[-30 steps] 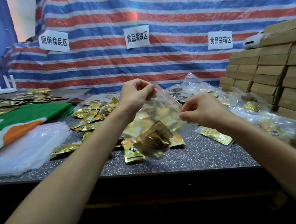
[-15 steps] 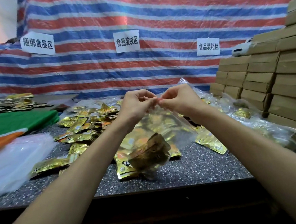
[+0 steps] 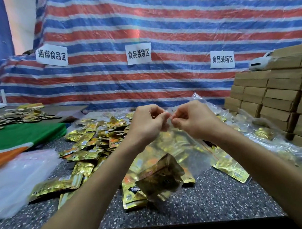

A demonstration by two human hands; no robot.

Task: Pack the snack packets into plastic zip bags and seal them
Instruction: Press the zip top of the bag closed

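Red, white and blue striped tarpaulin [image 3: 156,27] backs a speckled grey stone table [image 3: 219,205] where a person stands packing. Stacked brown cardboard boxes [image 3: 282,92], all closed, rise at the right. Beside them lie filled clear plastic bags [image 3: 266,134], gold packets showing through. A flat stack of empty clear bags [image 3: 14,181] sits at the left edge, and loose gold foil snack packets [image 3: 97,138] are heaped across the middle. Above the heap hangs a clear plastic zip bag [image 3: 193,156], held off the table by its top edge. The left hand [image 3: 145,124] and right hand [image 3: 195,121] meet there, fingers curled, thumbs and forefingers pinching the bag's mouth. Crumpled gold foil packets [image 3: 161,176] bunch in its lowest corner.
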